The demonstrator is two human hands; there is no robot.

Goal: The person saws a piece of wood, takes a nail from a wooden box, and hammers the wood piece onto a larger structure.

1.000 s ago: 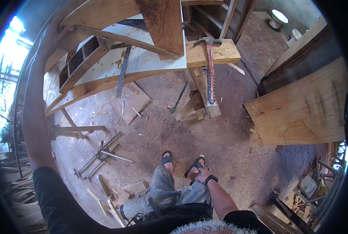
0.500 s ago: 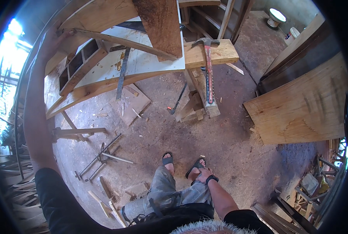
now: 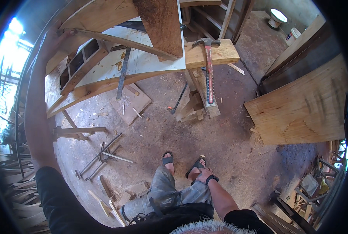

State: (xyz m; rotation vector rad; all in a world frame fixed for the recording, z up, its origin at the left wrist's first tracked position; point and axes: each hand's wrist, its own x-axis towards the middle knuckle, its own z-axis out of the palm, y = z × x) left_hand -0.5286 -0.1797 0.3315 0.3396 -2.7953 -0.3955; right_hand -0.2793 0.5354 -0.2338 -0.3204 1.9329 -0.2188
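head view: left hand (image 3: 56,39) at 10 o'clock, at one wood strip's (image 3: 123,42) end; can't tell if pinching. strip slants over white board (image 3: 150,64), 11 o'clock. right hand (image 3: 204,175) at 5, on knee (image 3: 190,192), finger spread unclear. floor (image 3: 220,134) spans board's near edge to two sandals (image 3: 167,160). one hammer (image 3: 209,74), 1 o'clock.

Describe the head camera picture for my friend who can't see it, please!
A person's left hand is at one end of a long wooden strip; the right hand rests on the right leg. A red-handled hammer lies with its head on a thick board.
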